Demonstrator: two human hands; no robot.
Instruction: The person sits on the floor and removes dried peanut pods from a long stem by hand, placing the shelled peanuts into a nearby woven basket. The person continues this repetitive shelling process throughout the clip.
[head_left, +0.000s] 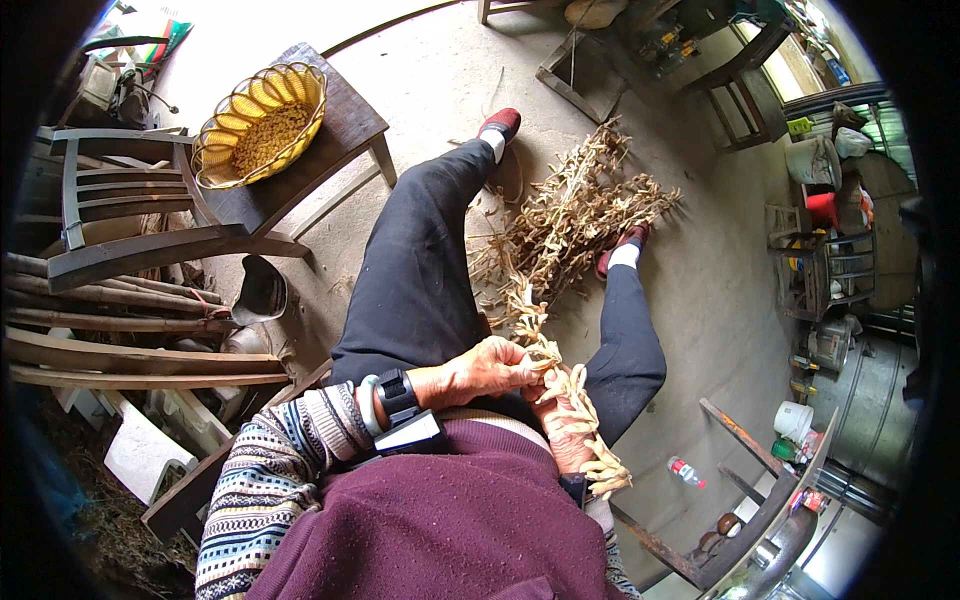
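Observation:
Dried bean stalks with pale pods (529, 319) run across my lap through both hands, their lower end lying over my right-side forearm. My left hand (495, 367), wearing a black wrist strap, pinches the pods with thumb and fingers. My right hand (559, 427) grips the stalk just beside it, partly covered by the pods. A large heap of dried bean plants (577, 217) lies on the floor between my feet. To the left, a yellow woven basket (319, 112) holds many shelled beans (270, 139) on a dark wooden bench (352, 120).
A wooden chair (135, 191) and long poles (112, 322) are at the left. A plastic bottle (684, 471) lies on the floor at the right, near a wooden frame (742, 435). A square wooden box-like object (581, 75) stands beyond the heap.

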